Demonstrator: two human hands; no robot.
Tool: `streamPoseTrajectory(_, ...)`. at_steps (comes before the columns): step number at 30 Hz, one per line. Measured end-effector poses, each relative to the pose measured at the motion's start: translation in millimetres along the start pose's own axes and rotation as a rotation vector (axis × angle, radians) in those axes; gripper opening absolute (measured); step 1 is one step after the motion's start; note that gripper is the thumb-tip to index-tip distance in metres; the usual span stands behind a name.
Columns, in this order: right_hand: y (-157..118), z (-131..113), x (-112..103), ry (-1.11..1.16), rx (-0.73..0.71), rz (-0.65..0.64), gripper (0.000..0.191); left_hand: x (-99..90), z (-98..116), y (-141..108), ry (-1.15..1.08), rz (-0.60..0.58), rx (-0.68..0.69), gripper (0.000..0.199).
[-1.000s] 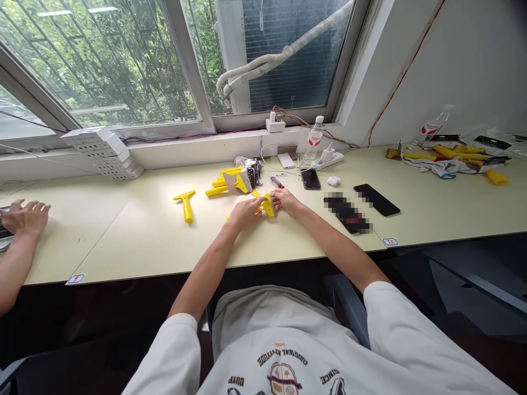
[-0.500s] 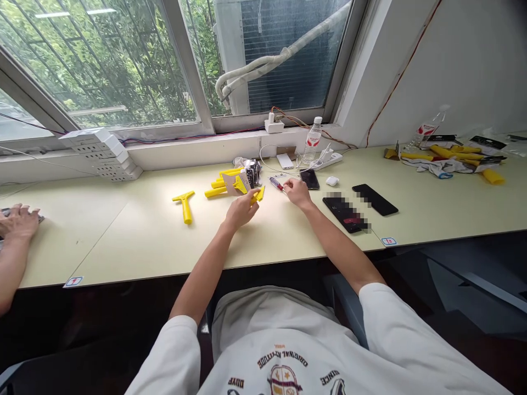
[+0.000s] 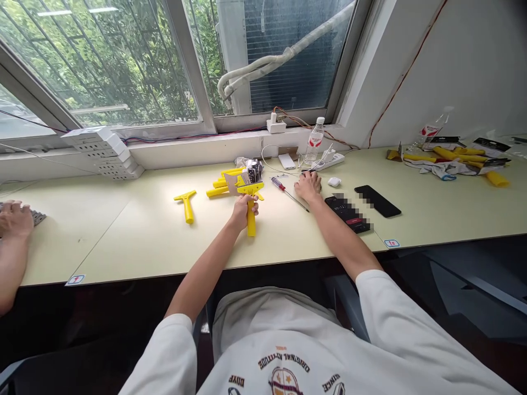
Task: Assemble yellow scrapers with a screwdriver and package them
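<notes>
My left hand (image 3: 241, 213) is wrapped round the handle of a yellow scraper (image 3: 251, 219), its wide head up and its grip pointing toward the desk's front edge. My right hand (image 3: 308, 186) lies palm down over a dark phone (image 3: 305, 170), most of which it covers; its fingers reach forward and look slightly apart. Just left of that hand lies a screwdriver (image 3: 278, 184) with a red and clear handle, its shaft pointing to the front right. Another yellow scraper (image 3: 188, 208) rests on the desk at the left. Behind my left hand are several yellow handles (image 3: 217, 192) in a pile.
Two black phones (image 3: 349, 214) (image 3: 377, 201) lie at the right, beside a white earphone case (image 3: 334, 181). A water bottle (image 3: 315, 141), power strip (image 3: 331, 159) and white power bank (image 3: 287, 161) stand behind. Another person's hand (image 3: 16, 219) is at the far left.
The screwdriver is out of my right hand and lies on the desk. My right hand has moved right, onto the phone. My left hand has turned the scraper so its handle points down.
</notes>
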State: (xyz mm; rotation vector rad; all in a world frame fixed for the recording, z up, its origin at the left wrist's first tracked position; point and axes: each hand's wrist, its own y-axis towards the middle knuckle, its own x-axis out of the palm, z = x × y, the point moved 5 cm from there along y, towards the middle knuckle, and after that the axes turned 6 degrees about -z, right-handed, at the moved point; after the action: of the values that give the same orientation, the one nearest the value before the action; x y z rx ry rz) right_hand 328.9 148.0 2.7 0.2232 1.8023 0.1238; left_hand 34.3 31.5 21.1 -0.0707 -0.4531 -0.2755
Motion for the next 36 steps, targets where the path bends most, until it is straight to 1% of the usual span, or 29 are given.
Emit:
streamPoseTrajectory(4,20,-7,8,-0.039,-0.061,-0.037,0.048,-7.7,-5,3,-0.035,0.040,-0.041,0.041)
streamPoseTrajectory(7,23,-11,12,-0.065,-0.069,-0.064,0.046,-12.1,-6,5,-0.055,0.054,-0.053,0.042)
streamPoseTrajectory(12,9,-19,12,-0.006,-0.099,-0.101,0.040,-13.2,-5,4,-0.027,0.069,-0.065,0.039)
streamPoseTrajectory(17,-5,-30,10,0.031,-0.172,-0.171,0.033,-8.5,-4,2,-0.011,0.049,-0.068,0.043)
streamPoseTrajectory(22,-11,-37,8,0.056,-0.153,-0.194,0.028,-9.0,-4,3,-0.016,0.044,-0.062,0.044)
streamPoseTrajectory(30,-21,-48,8,0.045,-0.150,-0.172,0.034,-6.7,-5,1,-0.006,0.013,-0.083,0.044)
streamPoseTrajectory(34,-25,-52,2,0.068,-0.132,-0.110,0.041,-7.2,-1,1,0.015,0.018,-0.053,0.041)
streamPoseTrajectory(36,-30,-58,-4,0.112,-0.153,-0.049,0.041,-7.2,2,1,0.034,0.008,-0.020,0.041)
